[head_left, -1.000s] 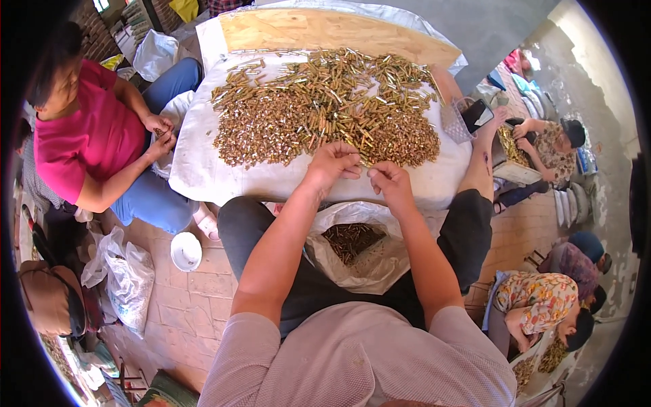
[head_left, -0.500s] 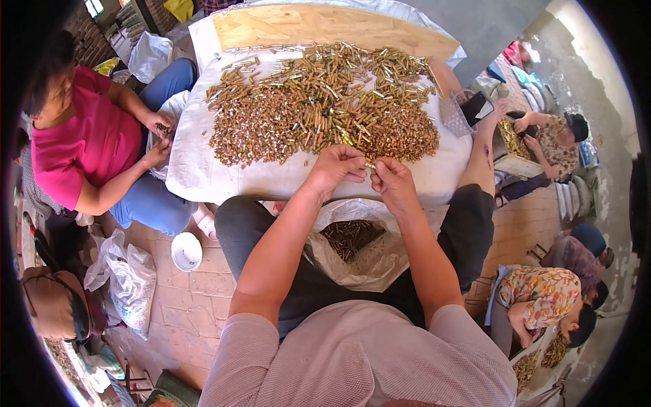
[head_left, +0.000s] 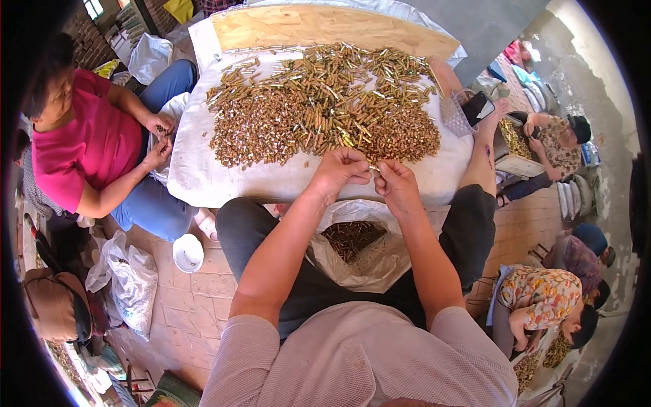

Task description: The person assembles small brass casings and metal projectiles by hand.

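Observation:
Over the near edge of the covered table, my left hand and my right hand meet with thumbs and fingertips pinched together. Between them sits a small brass-coloured metal piece, mostly hidden by the fingers. Just beyond lies a broad heap of short brass-coloured pieces, mixed with longer slim rods toward the far side. Below my hands, a white sack stands open between my knees. Dark slim metal pieces lie in it.
The table's white cloth has a wooden board along its far edge. A phone lies at the right. On the left sits a person in a pink shirt, near a white bowl and a plastic bag. Several people work at right.
Both hands stay almost in place, pinching at the same spot, with only slight finger movement. The view has shifted a little. At left, the person's hands have moved slightly.

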Tool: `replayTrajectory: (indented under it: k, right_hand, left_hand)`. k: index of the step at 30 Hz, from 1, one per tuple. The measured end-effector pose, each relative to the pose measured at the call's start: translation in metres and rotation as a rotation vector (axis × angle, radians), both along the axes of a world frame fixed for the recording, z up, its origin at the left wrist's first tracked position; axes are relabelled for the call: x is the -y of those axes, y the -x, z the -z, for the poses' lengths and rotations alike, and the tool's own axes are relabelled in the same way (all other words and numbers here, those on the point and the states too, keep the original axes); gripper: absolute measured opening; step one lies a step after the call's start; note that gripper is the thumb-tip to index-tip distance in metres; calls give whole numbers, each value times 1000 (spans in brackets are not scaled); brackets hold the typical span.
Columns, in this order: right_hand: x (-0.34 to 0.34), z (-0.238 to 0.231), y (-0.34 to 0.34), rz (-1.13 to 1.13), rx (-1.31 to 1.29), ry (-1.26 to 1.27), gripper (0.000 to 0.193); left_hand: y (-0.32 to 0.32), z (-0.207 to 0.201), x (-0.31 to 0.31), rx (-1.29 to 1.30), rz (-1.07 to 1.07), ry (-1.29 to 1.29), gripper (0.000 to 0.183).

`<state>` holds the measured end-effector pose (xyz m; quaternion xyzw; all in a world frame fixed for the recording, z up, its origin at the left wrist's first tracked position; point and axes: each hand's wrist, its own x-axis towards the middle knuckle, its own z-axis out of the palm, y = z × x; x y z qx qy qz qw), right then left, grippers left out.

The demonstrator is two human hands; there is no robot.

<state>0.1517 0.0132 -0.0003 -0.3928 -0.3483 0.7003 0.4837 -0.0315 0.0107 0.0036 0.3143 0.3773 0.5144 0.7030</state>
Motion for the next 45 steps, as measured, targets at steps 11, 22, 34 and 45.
replayTrajectory:
  k: [11, 22, 34, 45]
  right_hand:
    - [3, -10, 0, 23, 27, 54, 13]
    - [2, -10, -4, 48, -14, 95, 8]
    - [2, -2, -13, -18, -2, 15, 10]
    - [12, -12, 3, 58, -173, 97, 15]
  left_hand:
    - [-3, 7, -1, -35, -13, -39, 11]
    - [-6, 10, 0, 65, 29, -13, 11]
    - [-10, 5, 4, 2, 2, -55, 7]
    - [-19, -2, 8, -22, -39, 6, 8]
